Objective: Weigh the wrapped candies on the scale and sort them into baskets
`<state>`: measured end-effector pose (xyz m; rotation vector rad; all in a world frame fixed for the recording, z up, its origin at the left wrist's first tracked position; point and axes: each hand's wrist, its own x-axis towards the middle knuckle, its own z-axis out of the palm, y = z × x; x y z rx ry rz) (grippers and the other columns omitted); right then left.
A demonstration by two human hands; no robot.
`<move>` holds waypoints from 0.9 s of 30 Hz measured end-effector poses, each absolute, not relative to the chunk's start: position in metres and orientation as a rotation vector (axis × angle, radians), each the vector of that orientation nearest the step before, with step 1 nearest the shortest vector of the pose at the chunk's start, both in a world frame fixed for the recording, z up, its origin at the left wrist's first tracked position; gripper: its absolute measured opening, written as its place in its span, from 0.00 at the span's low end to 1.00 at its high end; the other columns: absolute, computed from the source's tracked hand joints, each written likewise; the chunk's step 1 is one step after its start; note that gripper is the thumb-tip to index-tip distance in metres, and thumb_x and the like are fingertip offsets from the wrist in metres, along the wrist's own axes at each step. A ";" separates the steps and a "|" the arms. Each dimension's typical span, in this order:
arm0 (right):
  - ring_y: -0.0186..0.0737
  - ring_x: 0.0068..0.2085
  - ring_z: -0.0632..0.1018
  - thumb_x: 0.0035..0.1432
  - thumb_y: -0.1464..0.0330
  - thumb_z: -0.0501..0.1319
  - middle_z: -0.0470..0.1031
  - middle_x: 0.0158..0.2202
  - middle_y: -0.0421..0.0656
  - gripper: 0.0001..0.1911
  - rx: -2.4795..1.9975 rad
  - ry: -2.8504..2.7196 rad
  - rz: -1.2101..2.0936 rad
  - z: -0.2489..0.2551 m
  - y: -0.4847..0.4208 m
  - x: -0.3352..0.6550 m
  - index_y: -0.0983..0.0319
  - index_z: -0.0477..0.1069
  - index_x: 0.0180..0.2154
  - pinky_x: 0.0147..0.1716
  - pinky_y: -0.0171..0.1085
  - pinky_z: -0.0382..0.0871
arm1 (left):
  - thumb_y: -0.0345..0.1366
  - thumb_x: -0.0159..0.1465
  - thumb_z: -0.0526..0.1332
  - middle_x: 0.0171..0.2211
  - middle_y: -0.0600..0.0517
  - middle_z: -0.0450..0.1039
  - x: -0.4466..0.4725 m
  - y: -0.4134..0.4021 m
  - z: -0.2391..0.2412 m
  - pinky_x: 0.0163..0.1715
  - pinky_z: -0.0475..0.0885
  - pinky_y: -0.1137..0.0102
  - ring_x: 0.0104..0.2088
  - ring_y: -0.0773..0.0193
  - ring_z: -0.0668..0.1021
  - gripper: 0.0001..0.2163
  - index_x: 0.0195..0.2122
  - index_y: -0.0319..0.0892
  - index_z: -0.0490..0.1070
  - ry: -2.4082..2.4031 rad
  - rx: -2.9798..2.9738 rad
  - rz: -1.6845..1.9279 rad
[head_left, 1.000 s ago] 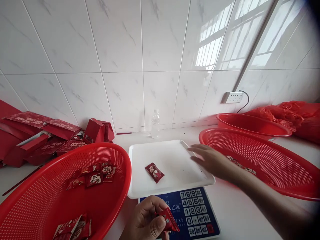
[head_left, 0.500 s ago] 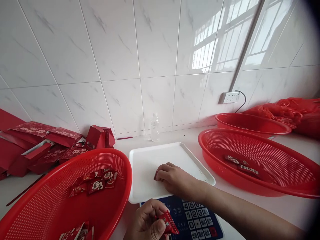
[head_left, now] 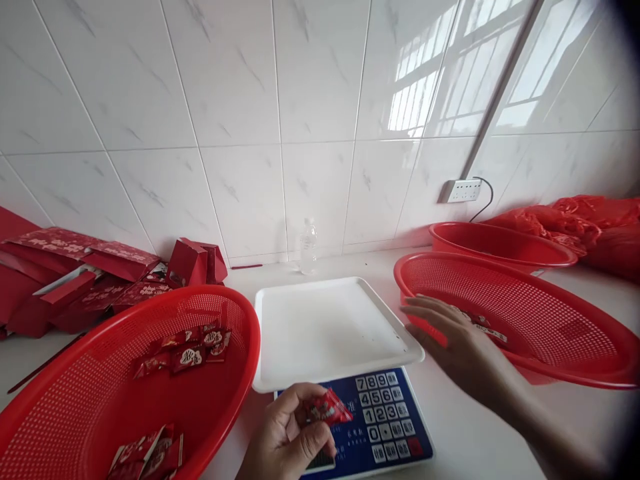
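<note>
Just behind the tray [head_left: 325, 327]: 1 bottle [head_left: 309, 250].

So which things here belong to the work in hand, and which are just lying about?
Apparently in the job:
red packet in the left hand
white tray
blue keypad
left basket
right basket, near the right hand

Apparently just lying about:
clear bottle
red boxes
red plastic

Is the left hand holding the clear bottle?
No, the left hand pinches a red packet, while the bottle stands upright behind the white tray.
</note>
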<state>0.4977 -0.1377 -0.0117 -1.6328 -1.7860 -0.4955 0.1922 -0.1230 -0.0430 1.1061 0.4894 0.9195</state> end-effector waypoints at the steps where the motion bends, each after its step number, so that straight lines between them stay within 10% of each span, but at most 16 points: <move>1: 0.50 0.51 0.76 0.67 0.55 0.52 0.76 0.49 0.49 0.19 -1.561 -1.803 -0.387 -0.009 -0.145 0.476 0.58 0.75 0.46 0.45 0.49 0.75 | 0.46 0.58 0.71 0.33 0.53 0.77 0.192 -0.124 -0.042 0.32 0.73 0.75 0.28 0.71 0.77 0.14 0.41 0.46 0.78 0.523 1.137 0.943; 10: 0.34 0.31 0.74 0.66 0.50 0.53 0.76 0.30 0.40 0.23 -1.393 -1.793 0.879 0.008 -0.163 0.364 0.61 0.72 0.33 0.30 0.32 0.66 | 0.42 0.63 0.66 0.34 0.55 0.72 0.187 -0.123 -0.046 0.32 0.72 0.75 0.30 0.70 0.74 0.13 0.47 0.50 0.70 0.587 1.290 0.937; 22: 0.47 0.45 0.80 0.66 0.63 0.53 0.79 0.45 0.48 0.15 -1.511 -1.695 -0.141 -0.016 -0.122 0.403 0.60 0.74 0.48 0.40 0.44 0.77 | 0.50 0.63 0.63 0.27 0.52 0.71 0.192 -0.127 -0.045 0.32 0.68 0.71 0.28 0.65 0.72 0.15 0.43 0.45 0.75 0.724 1.545 1.006; 27: 0.39 0.35 0.80 0.64 0.72 0.56 0.78 0.36 0.42 0.12 -1.161 -1.814 0.041 -0.052 -0.170 0.381 0.53 0.71 0.47 0.34 0.35 0.77 | 0.46 0.64 0.63 0.28 0.48 0.76 0.185 -0.133 -0.039 0.33 0.70 0.69 0.28 0.62 0.76 0.11 0.39 0.46 0.79 0.701 1.729 1.026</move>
